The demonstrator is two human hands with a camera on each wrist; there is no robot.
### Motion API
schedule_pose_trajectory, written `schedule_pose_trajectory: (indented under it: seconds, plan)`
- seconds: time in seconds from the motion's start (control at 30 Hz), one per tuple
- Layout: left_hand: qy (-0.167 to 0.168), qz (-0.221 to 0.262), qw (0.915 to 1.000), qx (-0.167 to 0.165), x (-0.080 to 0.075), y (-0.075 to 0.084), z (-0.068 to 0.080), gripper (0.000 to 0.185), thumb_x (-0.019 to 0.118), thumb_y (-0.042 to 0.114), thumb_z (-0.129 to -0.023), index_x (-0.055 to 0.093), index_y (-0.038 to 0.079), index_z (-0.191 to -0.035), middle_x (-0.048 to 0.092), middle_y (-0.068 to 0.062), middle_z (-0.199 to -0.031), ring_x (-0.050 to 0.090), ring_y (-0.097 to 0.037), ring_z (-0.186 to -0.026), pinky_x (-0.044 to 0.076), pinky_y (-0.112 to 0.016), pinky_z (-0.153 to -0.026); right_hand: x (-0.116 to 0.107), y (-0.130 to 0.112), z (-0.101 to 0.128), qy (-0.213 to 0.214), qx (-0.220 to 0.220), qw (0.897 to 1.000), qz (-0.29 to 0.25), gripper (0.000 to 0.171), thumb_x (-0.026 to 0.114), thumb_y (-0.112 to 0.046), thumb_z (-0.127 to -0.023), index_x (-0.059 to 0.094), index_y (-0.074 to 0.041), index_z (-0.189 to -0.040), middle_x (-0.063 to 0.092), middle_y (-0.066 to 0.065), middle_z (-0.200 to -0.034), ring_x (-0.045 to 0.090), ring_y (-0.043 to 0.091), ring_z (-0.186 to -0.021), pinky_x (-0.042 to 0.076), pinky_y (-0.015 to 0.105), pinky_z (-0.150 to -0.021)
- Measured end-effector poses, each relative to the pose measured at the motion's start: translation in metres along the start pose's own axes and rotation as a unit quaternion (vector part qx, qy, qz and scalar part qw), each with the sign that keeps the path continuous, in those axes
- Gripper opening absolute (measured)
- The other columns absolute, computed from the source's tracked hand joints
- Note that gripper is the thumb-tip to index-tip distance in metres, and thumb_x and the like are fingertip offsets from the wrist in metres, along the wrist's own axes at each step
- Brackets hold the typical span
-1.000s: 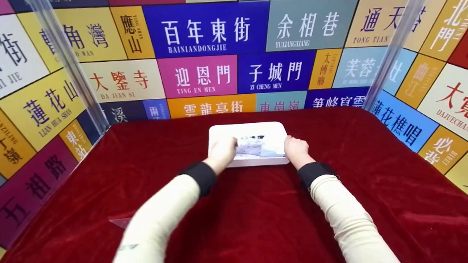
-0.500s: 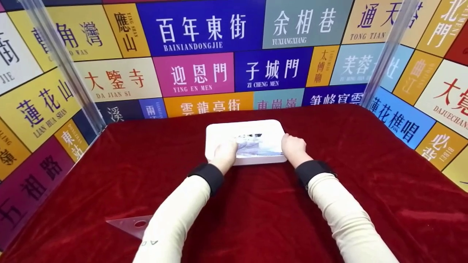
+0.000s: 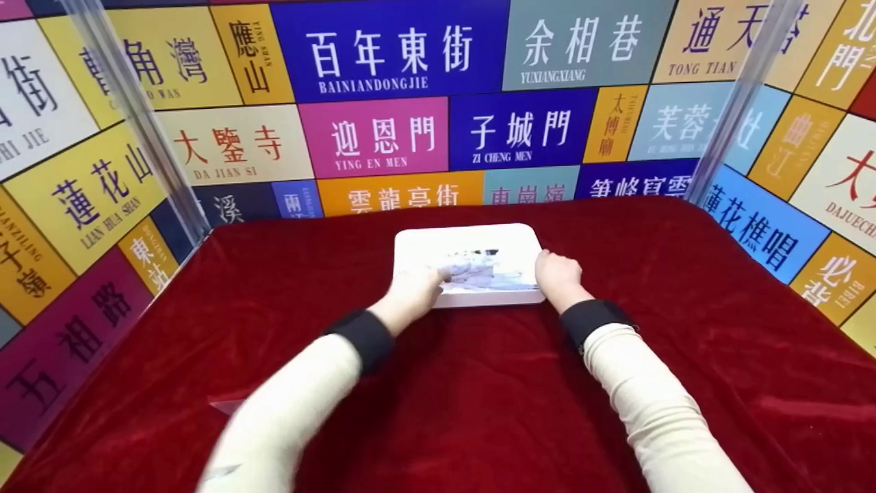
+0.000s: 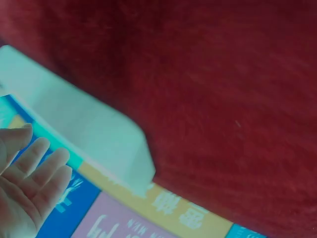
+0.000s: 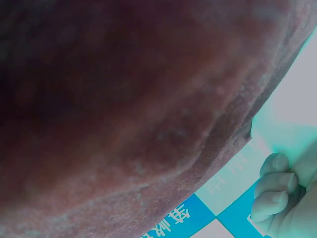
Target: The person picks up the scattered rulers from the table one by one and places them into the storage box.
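A white square tray (image 3: 472, 239) lies on the red velvet table (image 3: 479, 390) with a pale blue-grey picture (image 3: 489, 270) on its near half. My left hand (image 3: 414, 287) rests on the tray's near left part beside the picture. In the left wrist view its fingers (image 4: 34, 173) are straight and spread next to the tray's white wall (image 4: 84, 124). My right hand (image 3: 558, 274) sits at the tray's right edge. In the right wrist view its fingers (image 5: 272, 193) are curled there, pinching the edge.
A clear plastic triangle ruler (image 3: 229, 405) lies at the near left, mostly hidden under my left sleeve. Clear posts (image 3: 130, 116) (image 3: 742, 96) stand at the table's back corners. Coloured sign panels wall in three sides.
My left forearm has swung left and now covers most of the triangle ruler. The left hand shifted a little on the tray. The right hand has stayed at the tray's edge.
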State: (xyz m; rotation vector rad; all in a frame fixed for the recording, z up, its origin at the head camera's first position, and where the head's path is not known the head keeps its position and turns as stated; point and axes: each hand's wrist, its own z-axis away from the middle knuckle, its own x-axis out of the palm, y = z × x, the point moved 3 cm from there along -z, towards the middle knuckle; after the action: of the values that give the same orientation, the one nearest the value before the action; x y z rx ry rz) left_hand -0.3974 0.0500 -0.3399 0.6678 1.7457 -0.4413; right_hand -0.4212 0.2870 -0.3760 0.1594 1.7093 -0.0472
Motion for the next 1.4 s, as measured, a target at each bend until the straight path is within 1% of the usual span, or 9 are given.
schedule_pose_trajectory:
  seconds: [0.07, 0.13, 0.27, 0.43, 0.57, 0.73, 0.83, 1.13, 1.4]
  plan:
    - [0.030, 0.029, 0.9991, 0.008, -0.018, -0.003, 0.020, 0.020, 0.060, 0.011, -0.072, 0.061, 0.014, -0.093, 0.062, -0.002, -0.090, 0.056, -0.020, -0.084, 0.044, -0.037, -0.065, 0.000, 0.001, 0.000, -0.001, 0.000, 1.000, -0.002, 0.033, 0.037, -0.003, -0.083, 0.041, 0.008, -0.114, 0.056, 0.022, -0.096, 0.055, 0.034, -0.079, 0.044, 0.044, -0.053]
    - [0.057, 0.055, 0.9968, -0.002, -0.033, -0.010, 0.042, 0.020, 0.060, 0.014, -0.073, 0.061, 0.016, -0.093, 0.062, 0.000, -0.089, 0.057, -0.017, -0.083, 0.045, -0.034, -0.064, 0.000, 0.001, 0.000, -0.001, -0.001, 1.000, -0.003, 0.034, 0.038, -0.003, -0.082, 0.041, 0.008, -0.114, 0.055, 0.022, -0.096, 0.055, 0.034, -0.079, 0.043, 0.044, -0.052]
    - [0.096, 0.093, 0.9908, -0.021, -0.051, -0.038, 0.092, 0.019, 0.061, 0.011, -0.072, 0.062, 0.015, -0.091, 0.062, 0.001, -0.085, 0.057, -0.013, -0.078, 0.045, -0.030, -0.066, 0.000, -0.001, 0.000, 0.000, -0.006, 1.000, -0.005, 0.034, 0.037, -0.003, -0.082, 0.041, 0.009, -0.114, 0.055, 0.022, -0.097, 0.055, 0.034, -0.080, 0.044, 0.045, -0.054]
    - [0.080, 0.095, 0.9903, -0.061, -0.063, -0.081, 0.152, 0.022, 0.062, 0.008, -0.071, 0.062, 0.013, -0.093, 0.062, -0.002, -0.085, 0.058, -0.016, -0.078, 0.045, -0.033, -0.065, 0.001, -0.004, -0.001, 0.010, -0.013, 1.000, -0.007, 0.032, 0.036, -0.002, -0.082, 0.043, 0.009, -0.111, 0.056, 0.022, -0.094, 0.055, 0.034, -0.079, 0.044, 0.045, -0.054]
    - [0.028, 0.097, 0.9915, -0.083, -0.069, -0.101, 0.181, 0.027, 0.064, 0.007, -0.067, 0.060, 0.009, -0.093, 0.060, -0.006, -0.086, 0.056, -0.021, -0.078, 0.044, -0.035, -0.065, 0.000, 0.000, -0.001, 0.007, -0.014, 1.000, -0.004, 0.031, 0.037, -0.002, -0.082, 0.043, 0.009, -0.110, 0.056, 0.023, -0.094, 0.055, 0.034, -0.079, 0.044, 0.045, -0.054]
    - [-0.056, 0.092, 0.9918, -0.069, -0.061, -0.108, 0.203, 0.032, 0.070, 0.012, -0.060, 0.058, 0.006, -0.090, 0.053, -0.005, -0.080, 0.051, -0.020, -0.073, 0.041, -0.033, -0.062, -0.001, 0.006, -0.002, -0.004, -0.014, 1.000, -0.003, 0.034, 0.036, -0.003, -0.082, 0.039, 0.010, -0.113, 0.054, 0.024, -0.098, 0.054, 0.036, -0.082, 0.044, 0.046, -0.057]
    - [-0.092, 0.089, 0.9896, -0.067, -0.054, -0.110, 0.210, 0.033, 0.072, 0.014, -0.058, 0.057, 0.007, -0.087, 0.052, -0.003, -0.077, 0.050, -0.018, -0.072, 0.040, -0.032, -0.062, -0.002, 0.008, -0.002, 0.000, -0.010, 1.000, -0.009, 0.034, 0.034, -0.003, -0.083, 0.039, 0.010, -0.113, 0.054, 0.024, -0.098, 0.054, 0.037, -0.083, 0.043, 0.046, -0.058]
    - [-0.164, 0.095, 0.9788, -0.079, -0.041, -0.113, 0.225, 0.031, 0.074, 0.016, -0.055, 0.058, 0.010, -0.081, 0.048, 0.001, -0.069, 0.043, -0.013, -0.066, 0.036, -0.028, -0.058, -0.002, 0.000, 0.000, -0.003, -0.012, 1.000, -0.016, 0.033, 0.035, -0.002, -0.082, 0.040, 0.010, -0.112, 0.054, 0.023, -0.098, 0.054, 0.036, -0.082, 0.044, 0.046, -0.058]
    - [-0.207, 0.098, 0.9694, -0.088, -0.040, -0.109, 0.224, 0.040, 0.077, 0.012, -0.048, 0.054, 0.011, -0.080, 0.043, 0.000, -0.068, 0.040, -0.013, -0.065, 0.034, -0.027, -0.058, -0.003, 0.000, 0.000, 0.007, -0.009, 1.000, -0.020, 0.030, 0.034, -0.002, -0.082, 0.043, 0.010, -0.109, 0.055, 0.024, -0.095, 0.055, 0.036, -0.080, 0.044, 0.046, -0.057]
